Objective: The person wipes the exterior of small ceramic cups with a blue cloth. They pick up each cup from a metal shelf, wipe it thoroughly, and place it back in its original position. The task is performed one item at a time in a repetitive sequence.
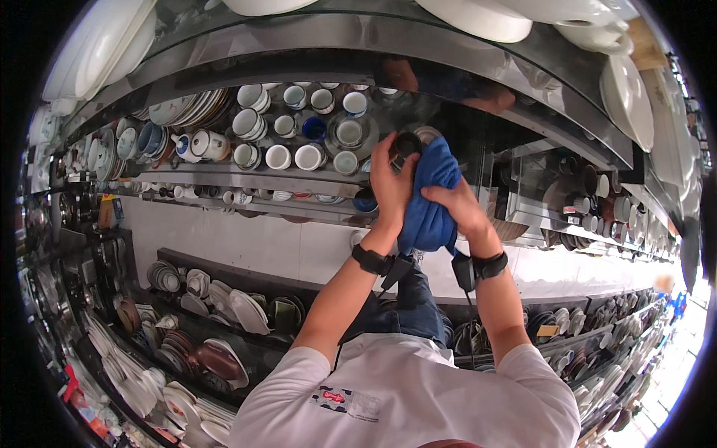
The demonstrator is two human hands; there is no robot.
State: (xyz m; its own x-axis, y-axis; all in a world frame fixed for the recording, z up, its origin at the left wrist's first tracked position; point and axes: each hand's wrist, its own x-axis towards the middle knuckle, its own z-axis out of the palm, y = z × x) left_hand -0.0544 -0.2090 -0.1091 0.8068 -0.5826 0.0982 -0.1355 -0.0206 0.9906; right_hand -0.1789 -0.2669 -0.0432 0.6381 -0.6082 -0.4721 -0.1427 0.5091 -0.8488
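Note:
Above the glass shelf, my left hand (390, 182) has its fingers around a small dark cup (408, 145). A bunched blue cloth (428, 213) is gripped in my right hand (455, 203), and its upper end lies against the cup's right side. Behind the cloth's top, a pale round dish (427, 134) shows in part. Just left of my left hand, a light cup (349, 133) stands on a round glass plate (364, 147), with several white and blue cups (278, 157) farther left. The cloth hides part of my right hand's fingers.
Stacked plates (190, 109) and a white teapot (208, 144) stand at the shelf's left. A metal-edged upper shelf (336, 42) bearing white bowls (482, 19) runs above my hands. Cups (602, 186) fill racks at the right. Low shelves with dishes (249, 311) lie behind me on both sides.

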